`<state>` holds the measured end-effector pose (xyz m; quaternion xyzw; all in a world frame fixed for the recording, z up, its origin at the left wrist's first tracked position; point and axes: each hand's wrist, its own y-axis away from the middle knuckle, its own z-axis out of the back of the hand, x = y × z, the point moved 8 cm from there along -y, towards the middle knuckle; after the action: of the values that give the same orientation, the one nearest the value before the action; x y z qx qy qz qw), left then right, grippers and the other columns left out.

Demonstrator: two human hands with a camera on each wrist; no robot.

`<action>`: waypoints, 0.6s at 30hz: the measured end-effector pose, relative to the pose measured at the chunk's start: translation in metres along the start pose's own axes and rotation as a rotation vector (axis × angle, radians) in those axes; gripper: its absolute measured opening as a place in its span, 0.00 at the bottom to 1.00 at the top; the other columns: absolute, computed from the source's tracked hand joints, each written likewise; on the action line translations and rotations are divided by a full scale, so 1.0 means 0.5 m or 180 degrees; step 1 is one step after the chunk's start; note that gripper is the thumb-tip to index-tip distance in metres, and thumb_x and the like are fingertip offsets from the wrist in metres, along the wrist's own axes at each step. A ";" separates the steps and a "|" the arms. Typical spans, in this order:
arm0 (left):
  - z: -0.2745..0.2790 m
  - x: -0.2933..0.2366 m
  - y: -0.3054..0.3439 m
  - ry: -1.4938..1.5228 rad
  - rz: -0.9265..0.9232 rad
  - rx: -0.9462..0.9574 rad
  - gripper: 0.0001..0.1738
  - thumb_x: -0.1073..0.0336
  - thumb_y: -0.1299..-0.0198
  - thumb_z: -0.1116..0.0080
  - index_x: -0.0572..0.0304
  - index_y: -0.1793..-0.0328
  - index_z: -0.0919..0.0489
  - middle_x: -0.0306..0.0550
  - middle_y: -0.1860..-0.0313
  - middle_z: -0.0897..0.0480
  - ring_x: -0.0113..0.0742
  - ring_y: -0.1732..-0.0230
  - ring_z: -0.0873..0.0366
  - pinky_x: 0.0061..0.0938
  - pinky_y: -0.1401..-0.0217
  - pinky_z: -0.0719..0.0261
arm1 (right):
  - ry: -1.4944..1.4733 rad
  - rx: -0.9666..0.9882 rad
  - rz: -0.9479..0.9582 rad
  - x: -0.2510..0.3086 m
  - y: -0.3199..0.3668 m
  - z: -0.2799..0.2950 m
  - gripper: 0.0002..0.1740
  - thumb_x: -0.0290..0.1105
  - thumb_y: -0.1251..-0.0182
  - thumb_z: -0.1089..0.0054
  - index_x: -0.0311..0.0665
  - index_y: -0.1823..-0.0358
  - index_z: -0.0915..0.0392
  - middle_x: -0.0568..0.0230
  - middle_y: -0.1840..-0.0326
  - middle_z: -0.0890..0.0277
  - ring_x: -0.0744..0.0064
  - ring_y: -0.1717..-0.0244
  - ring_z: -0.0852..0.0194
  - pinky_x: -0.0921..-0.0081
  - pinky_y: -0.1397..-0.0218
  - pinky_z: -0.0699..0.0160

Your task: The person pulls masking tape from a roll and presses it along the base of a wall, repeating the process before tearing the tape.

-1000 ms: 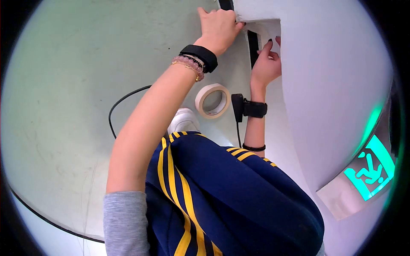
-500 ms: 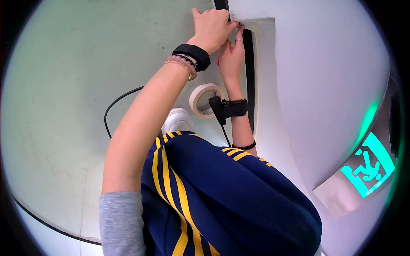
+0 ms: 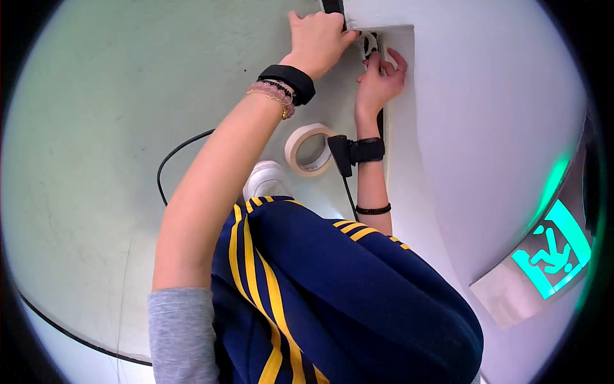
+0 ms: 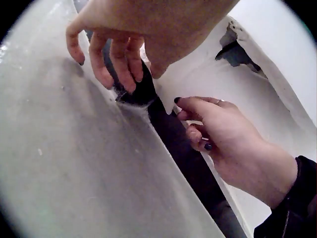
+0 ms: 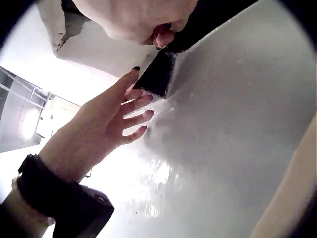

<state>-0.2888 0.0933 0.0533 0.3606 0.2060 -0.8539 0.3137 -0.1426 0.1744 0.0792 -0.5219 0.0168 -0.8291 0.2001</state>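
Note:
A black strip [image 4: 178, 148] runs along the seam between the grey-green surface and the white wall. My left hand [image 3: 318, 41] lies over it at the white corner. Its fingers [image 5: 138, 119] are spread and nearly straight, with the tips right at the strip's dark end [image 5: 158, 74]. My right hand [image 3: 380, 83] is just beside, bent inward from the other side. In the left wrist view, my right hand's fingers [image 4: 198, 134] curl close to the strip's edge. A small black-and-white curved piece [image 3: 369, 43] shows by its fingertips in the head view; I cannot tell whether they pinch it.
A roll of beige masking tape [image 3: 295, 152] lies close to the right wrist's camera [image 3: 341, 155]. Behind it are a white shoe [image 3: 267, 180] and a black cable [image 3: 161, 176]. The white wall has a torn hole [image 4: 237, 54]. A lit green exit sign [image 3: 551, 253] is low right.
My right hand moved from the recess on the right in to my left hand, then back slightly right and down. The left hand stayed at the corner while the view shifted a little.

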 end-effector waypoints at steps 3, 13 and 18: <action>-0.002 0.002 0.001 0.0037 0.0028 0.0004 0.20 0.46 0.40 0.45 0.54 0.71 0.18 0.45 0.78 0.18 0.45 0.73 0.20 0.44 0.56 0.39 | 0.0136 -0.0024 0.0237 0.001 -0.018 0.000 0.11 0.28 0.38 0.40 0.29 0.57 0.26 0.60 0.78 0.23 0.75 0.90 0.32 0.79 0.86 0.37; 0.002 -0.003 0.001 -0.0077 -0.0072 -0.0186 0.21 0.45 0.40 0.45 0.53 0.71 0.19 0.45 0.78 0.18 0.46 0.74 0.20 0.45 0.57 0.38 | 0.1863 -0.0269 0.1664 0.053 -0.041 -0.006 0.08 0.35 0.38 0.39 0.38 0.68 0.20 0.63 0.76 0.20 0.66 0.78 0.21 0.68 0.75 0.27; 0.001 -0.007 0.003 -0.0120 -0.0112 -0.0156 0.20 0.46 0.41 0.44 0.53 0.72 0.19 0.45 0.79 0.19 0.45 0.73 0.20 0.45 0.57 0.38 | 0.2146 -0.0348 0.1597 0.049 -0.047 -0.015 0.09 0.38 0.36 0.42 0.40 0.66 0.20 0.62 0.74 0.18 0.57 0.72 0.19 0.62 0.69 0.26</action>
<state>-0.2859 0.0932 0.0563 0.3330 0.2273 -0.8606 0.3111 -0.1657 0.1861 0.1024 -0.2110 0.2518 -0.8768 0.3511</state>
